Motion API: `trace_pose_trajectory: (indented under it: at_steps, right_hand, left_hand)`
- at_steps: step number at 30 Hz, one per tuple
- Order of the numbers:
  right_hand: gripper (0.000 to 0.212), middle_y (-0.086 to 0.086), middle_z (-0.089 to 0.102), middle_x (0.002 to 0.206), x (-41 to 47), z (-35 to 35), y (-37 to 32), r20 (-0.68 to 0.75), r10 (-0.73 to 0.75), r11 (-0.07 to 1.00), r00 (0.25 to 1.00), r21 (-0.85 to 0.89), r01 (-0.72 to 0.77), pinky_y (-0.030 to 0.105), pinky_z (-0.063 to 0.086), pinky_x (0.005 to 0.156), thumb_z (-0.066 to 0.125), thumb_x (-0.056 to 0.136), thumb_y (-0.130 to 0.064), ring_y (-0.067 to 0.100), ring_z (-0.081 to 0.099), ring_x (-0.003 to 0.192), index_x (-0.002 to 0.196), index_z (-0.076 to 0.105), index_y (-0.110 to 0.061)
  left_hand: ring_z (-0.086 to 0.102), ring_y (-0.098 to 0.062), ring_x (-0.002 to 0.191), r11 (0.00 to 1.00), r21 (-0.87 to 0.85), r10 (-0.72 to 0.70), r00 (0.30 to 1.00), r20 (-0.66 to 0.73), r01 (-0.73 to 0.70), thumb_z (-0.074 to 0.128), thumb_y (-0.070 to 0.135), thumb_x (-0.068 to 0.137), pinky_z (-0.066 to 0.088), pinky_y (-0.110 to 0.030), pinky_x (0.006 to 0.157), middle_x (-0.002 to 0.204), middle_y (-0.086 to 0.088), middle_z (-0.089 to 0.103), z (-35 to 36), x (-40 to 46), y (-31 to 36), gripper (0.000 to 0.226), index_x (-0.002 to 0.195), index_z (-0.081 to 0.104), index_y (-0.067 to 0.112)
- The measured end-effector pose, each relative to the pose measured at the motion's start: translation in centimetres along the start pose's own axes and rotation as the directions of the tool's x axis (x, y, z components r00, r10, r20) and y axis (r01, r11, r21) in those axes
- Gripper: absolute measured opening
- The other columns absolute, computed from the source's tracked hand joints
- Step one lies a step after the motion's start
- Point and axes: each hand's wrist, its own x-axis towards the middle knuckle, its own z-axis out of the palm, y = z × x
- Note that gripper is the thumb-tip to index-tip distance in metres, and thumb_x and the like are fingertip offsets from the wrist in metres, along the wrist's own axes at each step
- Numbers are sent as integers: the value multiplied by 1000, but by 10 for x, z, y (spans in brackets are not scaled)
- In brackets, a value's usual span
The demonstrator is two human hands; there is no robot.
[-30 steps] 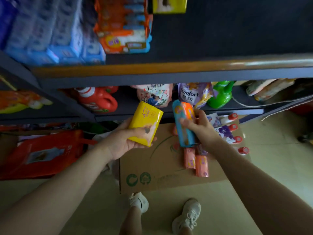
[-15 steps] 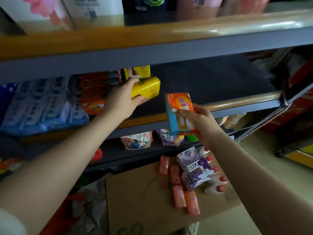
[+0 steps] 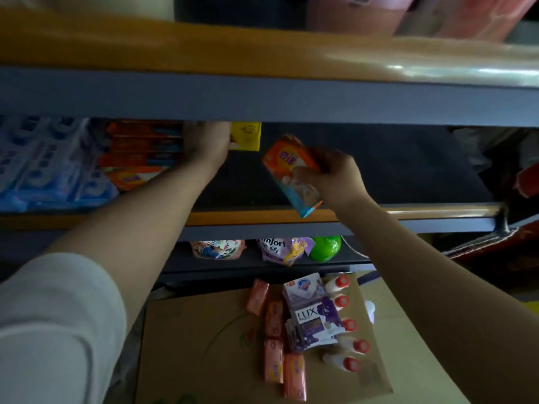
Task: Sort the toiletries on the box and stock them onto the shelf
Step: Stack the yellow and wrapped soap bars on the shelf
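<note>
Colours on the shelf and box
Yellow pack (image 3: 246, 136); orange-and-blue pack (image 3: 293, 173); brown cardboard box (image 3: 204, 339); purple-and-white soap boxes (image 3: 313, 313); red-capped white bottles (image 3: 347, 325); grey shelf (image 3: 262, 96), orange edge.

We see a grey metal shelving unit (image 3: 262, 97) with orange-yellow edge strips (image 3: 204, 51), its tiers dark and dim inside. Light glares off the upper strip at right. Pale tan floor (image 3: 414, 354) lies below. Something red (image 3: 495, 255) sits at right, blurred.

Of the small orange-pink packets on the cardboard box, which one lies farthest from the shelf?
The orange-pink packet at the near right end of the group on the cardboard box, lowest in the picture. The other four lie closer to the shelf.
</note>
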Motion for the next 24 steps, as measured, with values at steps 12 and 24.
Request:
trace_pose_trajectory:
  at_steps: [12, 24]
  right_hand:
    - [55, -6, 63, 116, -15, 33, -43, 279, -274, 914, 920, -223, 340, 17, 43, 92, 80, 72, -21, 7, 58, 105, 124, 60, -21]
    - [51, 17, 53, 126, -32, 157, -73, 291, -367, 816, 884, -356, 456, 52, 41, 97, 73, 78, -17, 37, 43, 116, 125, 54, -10]
  left_hand:
    - [58, -44, 85, 916, 178, 397, 876, -272, -360, 52, 3, 87, 44, -39, 65, 97, -26, 60, -71, -69, -66, 26, 113, 59, 3]
    - [62, -31, 96, 887, 93, 447, 891, 75, -453, 42, 15, 95, 46, -32, 71, 153, 3, 27, -99, -95, -175, 45, 140, 42, 19]
